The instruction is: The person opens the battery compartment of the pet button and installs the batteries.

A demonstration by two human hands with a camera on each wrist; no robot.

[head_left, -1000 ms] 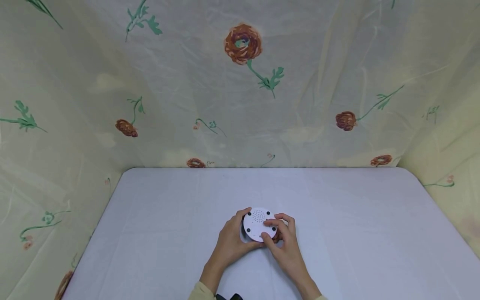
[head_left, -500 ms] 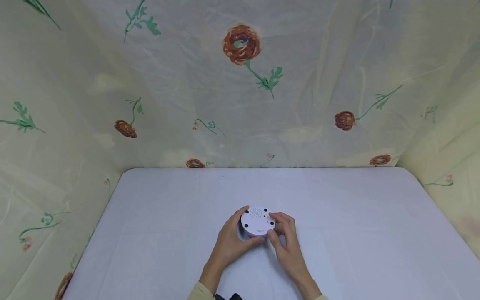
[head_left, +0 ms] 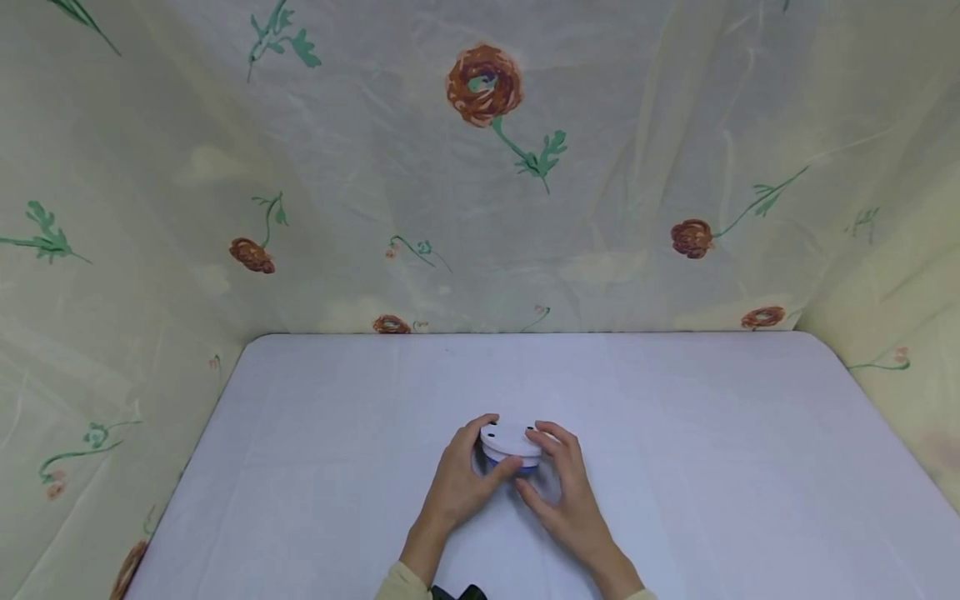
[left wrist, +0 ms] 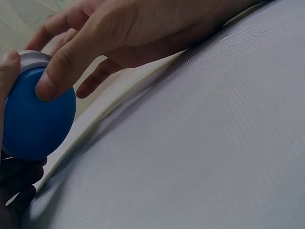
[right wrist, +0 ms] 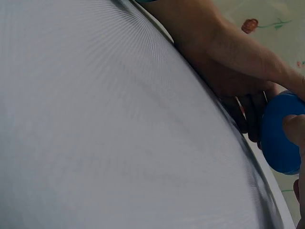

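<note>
A round blue-and-white push button (head_left: 512, 439) is held a little above the table between both hands. Its white base with small black feet faces up in the head view, while the smooth blue cap (left wrist: 38, 124) shows from below in both wrist views. My left hand (head_left: 456, 485) grips its left side, thumb along the near edge and fingers at the far edge. From the right, my right hand (head_left: 567, 492) pinches it, fingertips on the white rim and thumb (right wrist: 291, 130) pressed against the blue cap. Some fingers of both hands are hidden behind the button in the head view.
A white-covered table (head_left: 337, 417) with rounded far corners lies under the hands. Pale flowered cloth (head_left: 585, 250) hangs behind it and at both sides. A small black item (head_left: 472, 592) shows at the bottom edge by the left sleeve.
The button has tipped so that its near edge lifted and the blue cap now shows. My right fingers moved off the white base to its rim, and the thumb went under to the cap.
</note>
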